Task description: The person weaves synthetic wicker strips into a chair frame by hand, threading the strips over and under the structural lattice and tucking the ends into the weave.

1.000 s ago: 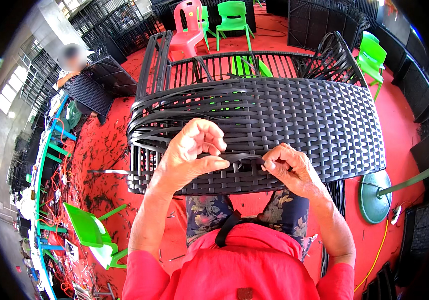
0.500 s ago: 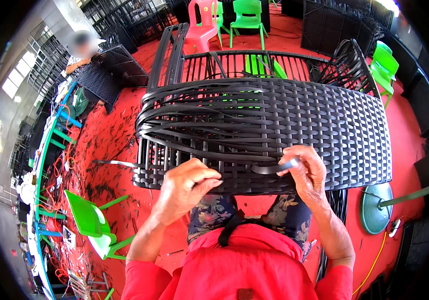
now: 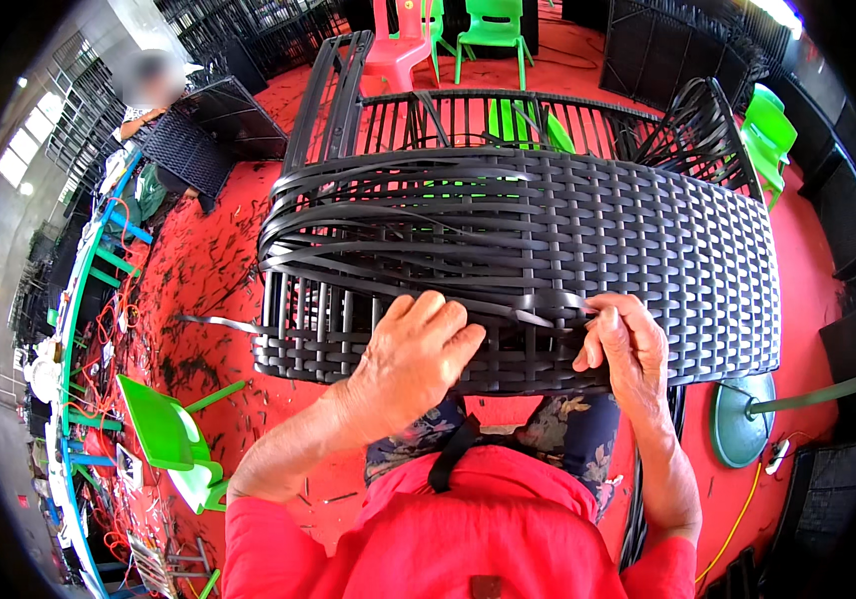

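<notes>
- Black woven frame across centre; weave dense at 3 o'clock, loose strands at 9 o'clock.
- Red floor below, green chair at 8 o'clock.
- Left hand flat on near edge, fingers together, pressing the weave.
- Right hand at 4 o'clock, fingers pinching black strip.

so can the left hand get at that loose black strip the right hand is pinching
Probably yes: the left hand rests flat on the woven panel beside the black strip pinched by the right hand, with nothing between them.
</notes>
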A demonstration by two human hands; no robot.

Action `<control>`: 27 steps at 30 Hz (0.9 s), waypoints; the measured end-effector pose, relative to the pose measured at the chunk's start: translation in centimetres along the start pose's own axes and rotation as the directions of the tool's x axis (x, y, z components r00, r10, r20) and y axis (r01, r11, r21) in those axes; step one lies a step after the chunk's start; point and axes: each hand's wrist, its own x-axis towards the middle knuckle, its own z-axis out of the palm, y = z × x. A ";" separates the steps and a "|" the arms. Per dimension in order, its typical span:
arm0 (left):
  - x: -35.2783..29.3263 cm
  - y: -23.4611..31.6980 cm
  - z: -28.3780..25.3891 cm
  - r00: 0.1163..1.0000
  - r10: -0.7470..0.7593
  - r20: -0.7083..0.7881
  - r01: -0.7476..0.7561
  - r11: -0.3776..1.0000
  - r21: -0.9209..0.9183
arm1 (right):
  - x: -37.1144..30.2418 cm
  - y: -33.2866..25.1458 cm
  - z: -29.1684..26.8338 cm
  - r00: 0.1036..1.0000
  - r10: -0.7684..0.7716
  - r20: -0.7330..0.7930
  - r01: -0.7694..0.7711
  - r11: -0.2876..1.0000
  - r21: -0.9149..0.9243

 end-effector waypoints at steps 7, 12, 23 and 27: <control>0.5 -1.3 0.0 0.990 -0.131 0.053 0.141 0.888 -0.437 | 0.0 -0.2 -0.3 0.999 -0.024 0.027 0.026 0.996 -0.090; 0.4 -0.9 0.2 0.994 -0.089 0.058 0.103 0.935 -0.339 | 0.3 -1.4 -0.4 0.983 0.087 0.162 -0.061 0.985 -0.159; -1.2 -0.9 -0.5 0.997 -0.069 -0.037 0.053 0.940 -0.338 | 0.8 -1.6 0.0 0.986 0.137 0.097 -0.125 0.985 -0.116; -2.8 -1.8 0.1 0.908 -0.327 -0.261 0.181 0.869 -0.460 | 0.8 -2.2 0.4 0.987 0.157 0.035 -0.140 0.945 -0.294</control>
